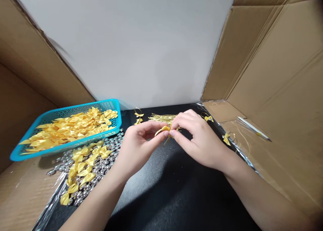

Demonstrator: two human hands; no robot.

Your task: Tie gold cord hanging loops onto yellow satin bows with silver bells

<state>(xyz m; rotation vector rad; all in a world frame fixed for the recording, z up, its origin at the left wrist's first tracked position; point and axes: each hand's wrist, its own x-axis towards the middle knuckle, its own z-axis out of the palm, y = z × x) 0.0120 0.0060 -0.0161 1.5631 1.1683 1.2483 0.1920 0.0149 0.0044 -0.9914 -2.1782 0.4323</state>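
Over the middle of the black work surface, my left hand (141, 140) and my right hand (194, 133) meet at the fingertips. Between them is a yellow ribbon bow (161, 130). Both hands pinch it, thumb against finger. A thin strand pokes out below the fingertips; what exactly is at the pinch is hidden. Just behind the hands lies a bundle of gold wire ties (161, 118), partly covered by my right hand. Loose yellow bows (84, 158) rest on silver beads (111, 146) to the left of my left hand.
A blue plastic basket (119, 118) heaped with yellow bows stands at the left. Finished-looking bows with gold loops lie at the back (138, 115) and right (227, 139). A white pen-like tool (254, 128) lies on cardboard at the right. Cardboard walls (277, 56) flank the surface.
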